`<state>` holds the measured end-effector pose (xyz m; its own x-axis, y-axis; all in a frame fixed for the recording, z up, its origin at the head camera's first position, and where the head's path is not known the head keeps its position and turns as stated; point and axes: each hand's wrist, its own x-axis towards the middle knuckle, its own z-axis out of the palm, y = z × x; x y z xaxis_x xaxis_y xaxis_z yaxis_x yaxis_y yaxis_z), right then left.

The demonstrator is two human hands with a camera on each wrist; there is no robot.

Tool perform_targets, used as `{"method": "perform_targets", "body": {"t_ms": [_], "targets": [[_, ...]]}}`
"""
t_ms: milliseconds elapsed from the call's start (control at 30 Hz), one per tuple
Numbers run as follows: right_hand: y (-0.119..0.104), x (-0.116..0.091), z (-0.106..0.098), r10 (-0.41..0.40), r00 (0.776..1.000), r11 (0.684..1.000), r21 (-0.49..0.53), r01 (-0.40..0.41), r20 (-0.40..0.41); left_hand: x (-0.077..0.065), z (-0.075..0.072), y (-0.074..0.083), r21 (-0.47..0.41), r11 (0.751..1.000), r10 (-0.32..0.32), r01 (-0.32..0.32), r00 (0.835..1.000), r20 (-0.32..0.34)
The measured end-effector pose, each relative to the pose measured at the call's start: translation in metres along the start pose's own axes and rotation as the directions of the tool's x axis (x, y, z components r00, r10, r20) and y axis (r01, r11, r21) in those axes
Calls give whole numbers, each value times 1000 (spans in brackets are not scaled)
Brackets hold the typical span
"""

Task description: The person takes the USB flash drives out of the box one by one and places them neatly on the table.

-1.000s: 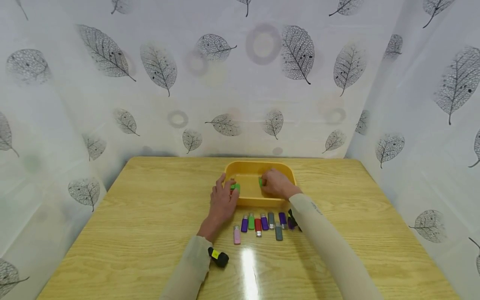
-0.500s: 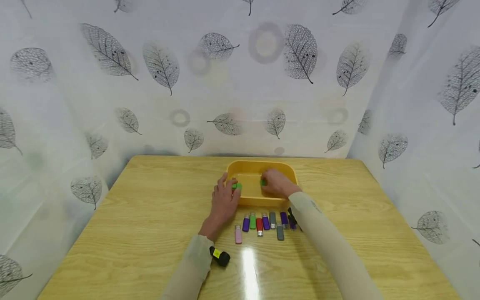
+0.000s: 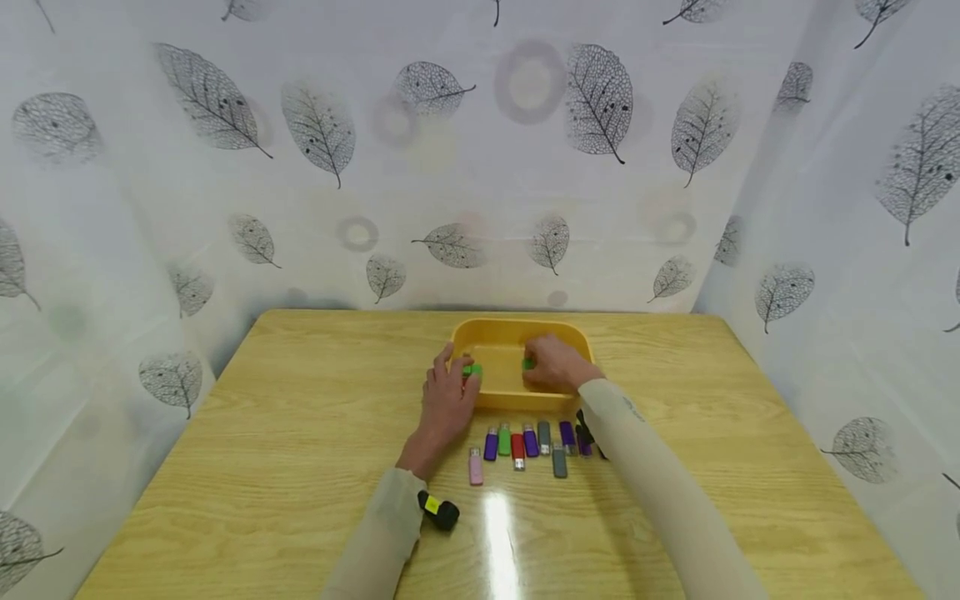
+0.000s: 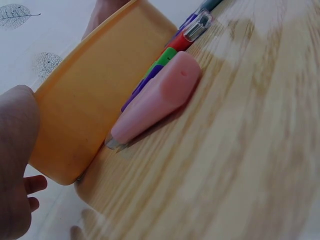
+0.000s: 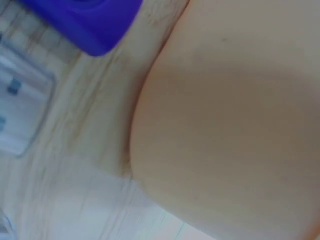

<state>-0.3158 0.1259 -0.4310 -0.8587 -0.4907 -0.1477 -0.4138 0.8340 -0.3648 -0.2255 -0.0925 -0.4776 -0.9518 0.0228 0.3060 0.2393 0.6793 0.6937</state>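
Note:
My left hand (image 3: 442, 404) reaches over the left end of a yellow tray (image 3: 517, 401). Between its thumb and forefinger is a green USB stick (image 3: 476, 369); a bit of red shows beside it. In the left wrist view two fingertips show past the tray's outer wall (image 4: 90, 100). Inside the tray, toward the right, my right hand (image 3: 555, 365) pinches another green USB stick (image 3: 528, 365), mostly hidden by its fingers. Neither wrist view shows these two sticks.
Several USB sticks lie before the tray, among them a pink one (image 3: 476, 468), a red one (image 3: 518, 450) and a grey one (image 3: 559, 462). A purple one (image 5: 95, 25) lies close to the right wrist camera. A leaf-printed curtain (image 3: 480, 167) hangs behind the wooden table (image 3: 337, 375).
Both hands stay at the tray with hardly any movement. The whole head view shifts slightly, and the sticks on the table keep their places.

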Motion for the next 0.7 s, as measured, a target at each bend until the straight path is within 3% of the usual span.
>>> {"method": "perform_targets", "body": {"t_ms": [267,700], "targets": [[3,-2,0,19,1000,1000,-20,-19,-4,0,0,0,-3,1000,-12,12,1000,10],[10,-17,-11,-28,993,1000,11,29,-113,2,2,-3,4,1000,-20,20,1000,18]]}}
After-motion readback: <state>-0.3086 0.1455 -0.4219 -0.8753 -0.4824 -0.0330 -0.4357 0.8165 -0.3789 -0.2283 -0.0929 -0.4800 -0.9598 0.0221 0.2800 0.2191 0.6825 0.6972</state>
